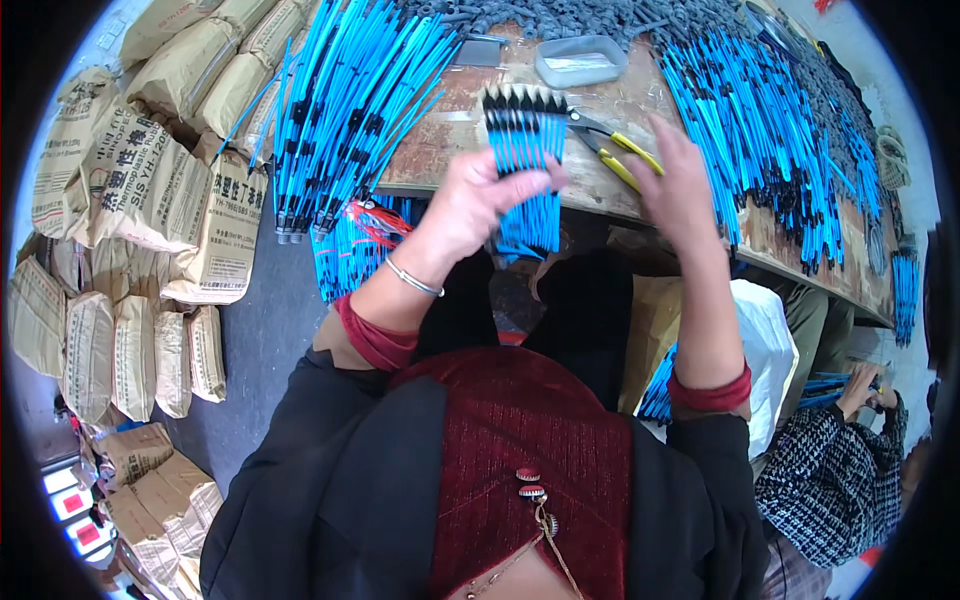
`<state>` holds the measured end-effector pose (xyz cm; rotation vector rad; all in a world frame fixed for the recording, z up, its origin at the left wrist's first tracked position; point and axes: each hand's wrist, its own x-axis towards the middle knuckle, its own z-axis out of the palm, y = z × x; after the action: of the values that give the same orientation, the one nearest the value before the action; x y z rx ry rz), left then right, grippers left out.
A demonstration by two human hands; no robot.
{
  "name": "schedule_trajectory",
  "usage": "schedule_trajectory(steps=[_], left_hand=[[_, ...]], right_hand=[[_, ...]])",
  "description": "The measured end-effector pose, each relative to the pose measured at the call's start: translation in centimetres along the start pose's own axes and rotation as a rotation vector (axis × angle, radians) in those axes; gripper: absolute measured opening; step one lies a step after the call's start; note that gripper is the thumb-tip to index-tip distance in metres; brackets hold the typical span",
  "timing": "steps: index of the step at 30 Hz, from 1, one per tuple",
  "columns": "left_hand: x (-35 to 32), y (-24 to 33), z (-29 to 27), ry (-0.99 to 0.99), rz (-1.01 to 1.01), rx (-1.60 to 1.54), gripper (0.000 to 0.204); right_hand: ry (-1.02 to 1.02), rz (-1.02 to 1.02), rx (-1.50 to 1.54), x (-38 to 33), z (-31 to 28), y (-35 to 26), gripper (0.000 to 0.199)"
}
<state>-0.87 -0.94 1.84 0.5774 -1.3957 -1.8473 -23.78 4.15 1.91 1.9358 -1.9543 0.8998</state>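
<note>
The left hand (485, 195) is closed around a flat bundle of slim blue tubes (530, 135), its thumb lying across them; the bundle sits over the front edge of the worn wooden workbench (435, 145), its black collars and pale tips lined up at the far end. The right hand (682, 185) is raised to the right of the bundle, fingers loosely parted and slightly blurred — nothing shows in its grasp. Just beside it lie yellow-handled pliers (622, 150); whether the fingertips touch a handle, I cannot tell. Beyond the bundle stands a translucent plastic tray (581, 77), with a heap of grey fittings (520, 13) behind it. More blue tubes are piled at the left (375, 75) and right of the bench. Brown paper sacks (165, 190) are stacked at far left — and at lower right a co-worker in a checked jacket (832, 475) also handles blue tubes.
</note>
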Motion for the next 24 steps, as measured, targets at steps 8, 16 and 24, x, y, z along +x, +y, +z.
schedule_trajectory(steps=[8, 16, 24], left_hand=[[4.7, 7.4, 0.0, 0.178, 0.124, 0.014, 0.019], [-3.1, 2.3, -1.0, -0.287, 0.654, 0.667, 0.020], [-4.6, 0.3, -2.6, -0.418, 0.363, 0.586, 0.019]], right_hand=[[-0.189, 0.193, -0.278, -1.9, 2.1, 1.4, 0.044], [0.014, -0.073, -0.007, 3.8, 1.6, 3.4, 0.023], [-0.556, -0.218, -0.390, 17.9, 10.3, 4.8, 0.029]])
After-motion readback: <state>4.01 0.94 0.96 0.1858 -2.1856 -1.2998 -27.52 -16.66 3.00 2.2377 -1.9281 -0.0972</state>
